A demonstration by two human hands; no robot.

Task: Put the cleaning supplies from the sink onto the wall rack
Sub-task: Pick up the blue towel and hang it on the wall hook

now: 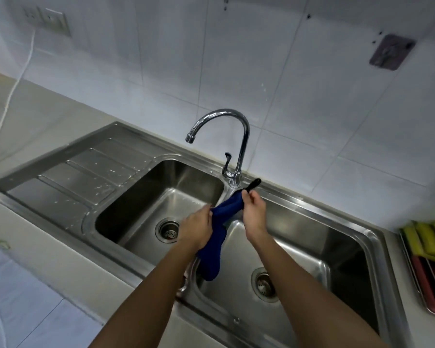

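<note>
Blue cloth [217, 237] between both hands.

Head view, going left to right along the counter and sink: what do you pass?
White cable → drainboard → left basin → left hand → blue cloth → right hand → right basin → tray of yellow-green sponges.

sink [68, 156] set in counter [30, 106] | faucet [232, 146] at its back edge, between basins | tray [427, 272] at counter's right edge
</note>
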